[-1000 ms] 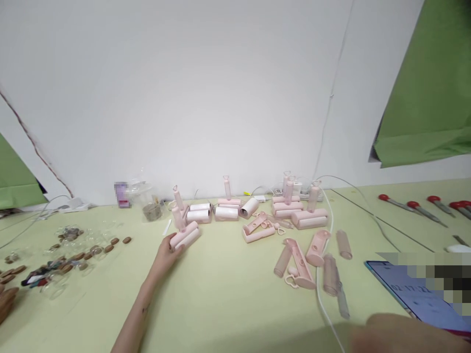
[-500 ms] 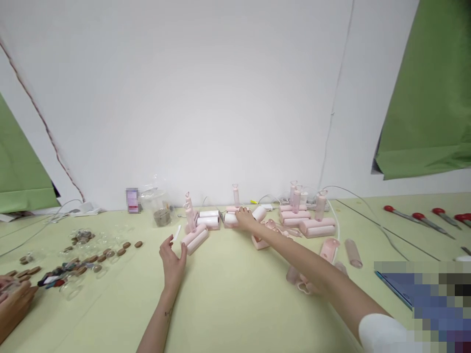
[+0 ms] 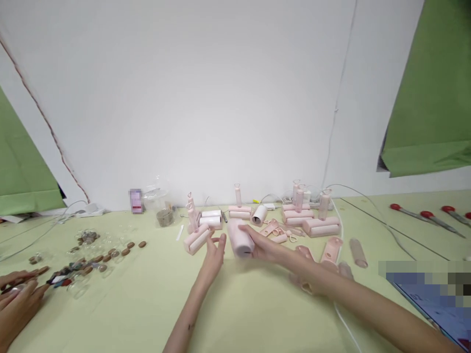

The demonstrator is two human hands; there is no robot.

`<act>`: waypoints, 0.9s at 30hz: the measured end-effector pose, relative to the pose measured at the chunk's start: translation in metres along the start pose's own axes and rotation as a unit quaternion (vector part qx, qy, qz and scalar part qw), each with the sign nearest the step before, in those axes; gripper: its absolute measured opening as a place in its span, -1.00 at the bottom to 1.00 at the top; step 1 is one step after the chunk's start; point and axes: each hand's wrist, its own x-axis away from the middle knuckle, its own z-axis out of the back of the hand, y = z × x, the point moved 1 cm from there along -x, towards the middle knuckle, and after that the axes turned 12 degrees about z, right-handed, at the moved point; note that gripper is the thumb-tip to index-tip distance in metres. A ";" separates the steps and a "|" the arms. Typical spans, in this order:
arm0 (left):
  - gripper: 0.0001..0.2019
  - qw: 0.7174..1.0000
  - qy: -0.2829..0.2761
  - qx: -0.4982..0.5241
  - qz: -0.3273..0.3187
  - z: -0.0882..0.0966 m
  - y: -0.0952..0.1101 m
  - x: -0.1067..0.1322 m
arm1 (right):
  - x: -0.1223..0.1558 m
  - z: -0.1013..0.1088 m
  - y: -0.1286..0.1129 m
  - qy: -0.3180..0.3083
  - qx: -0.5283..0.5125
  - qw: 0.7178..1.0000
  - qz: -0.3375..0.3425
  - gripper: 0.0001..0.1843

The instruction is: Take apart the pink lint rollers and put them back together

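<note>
My right hand (image 3: 265, 246) grips a pink lint-roller roll (image 3: 240, 239) and holds it above the yellow-green table (image 3: 235, 314). My left hand (image 3: 215, 254) is open beside it, fingers spread, just short of the roll's left side. An assembled pink lint roller (image 3: 196, 239) lies on the table just left of my left hand. More pink rollers with white rolls (image 3: 210, 218) stand along the back. Loose pink covers and handles (image 3: 327, 247) lie under and right of my right forearm.
Another person's hands (image 3: 16, 296) work at the far left near small glass jars and brown corks (image 3: 91, 250). A clear beaker (image 3: 160, 206) stands at the back. Red-handled tools (image 3: 423, 214) lie far right. A white cable (image 3: 342, 314) and a phone (image 3: 437, 309) lie at right.
My right hand has pulled back from the back row with a pink roll in it. My left hand has moved right toward that roll.
</note>
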 end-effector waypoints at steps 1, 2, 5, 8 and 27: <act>-0.39 0.999 -0.045 0.004 0.018 -0.011 0.010 0.003 | 0.015 -0.003 -0.002 -0.006 -0.042 0.999 -0.030 -0.44; -0.38 0.996 -0.086 0.004 0.031 -0.020 0.020 0.006 | 0.030 -0.006 -0.003 0.003 -0.112 0.991 -0.076 -0.45; -0.46 0.985 -0.165 -0.011 0.052 -0.040 0.047 0.011 | 0.063 -0.010 0.000 0.107 -0.404 0.881 -0.223 -0.54; -0.56 0.978 -0.195 -0.031 0.061 -0.046 0.067 0.009 | 0.076 -0.013 0.009 0.176 -0.585 0.739 -0.285 -0.51; -0.67 0.961 -0.186 0.191 0.072 -0.025 0.034 0.011 | 0.080 -0.015 0.038 0.196 -0.673 0.672 -0.240 -0.60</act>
